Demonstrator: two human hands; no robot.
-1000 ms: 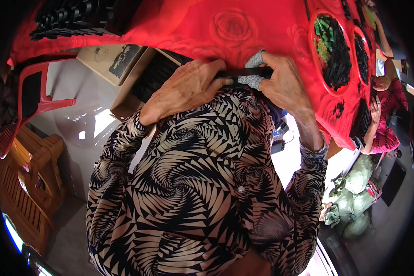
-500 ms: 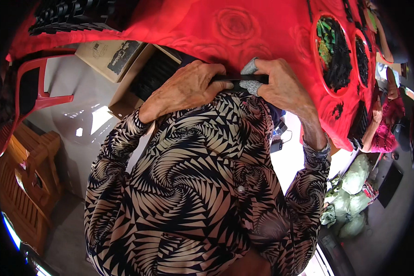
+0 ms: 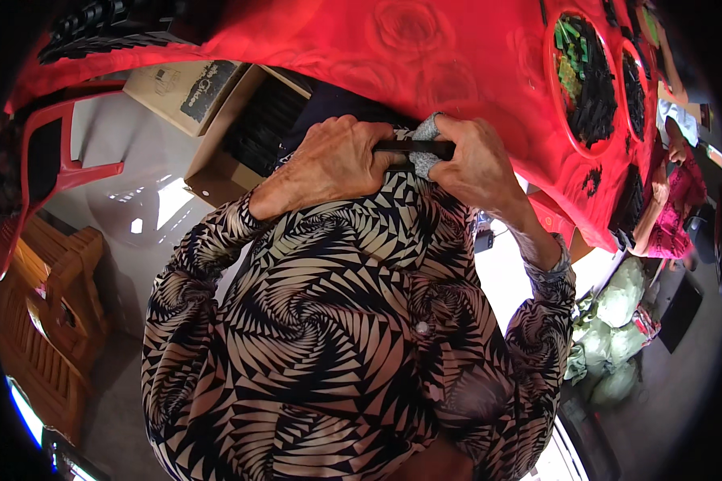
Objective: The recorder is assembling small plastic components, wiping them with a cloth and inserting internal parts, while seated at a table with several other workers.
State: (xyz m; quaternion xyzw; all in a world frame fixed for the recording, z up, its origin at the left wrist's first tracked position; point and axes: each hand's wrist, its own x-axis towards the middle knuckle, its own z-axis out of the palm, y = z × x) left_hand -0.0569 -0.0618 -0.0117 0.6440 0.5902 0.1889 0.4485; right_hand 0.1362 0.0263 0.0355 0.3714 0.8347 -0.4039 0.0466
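A narrow black strip-like piece lies level across the gap between my hands, close to my chest and just off the table's edge. My left hand closes on its left end with fingers curled. At the other end, my right hand pinches it between thumb and forefinger. Grey fabric covers wrap those right fingertips. What exact kind of part the strip is cannot be made out, and its ends are hidden in my fingers.
A red cloth with rose patterns covers the table. Red-rimmed trays of black and green pieces stand at right. An open cardboard box with black parts sits left, near a red chair. Another person's arm shows at far right.
My right hand has shifted left and slightly down, bringing my hands closer together. The black strip has come a little lower, toward my chest.
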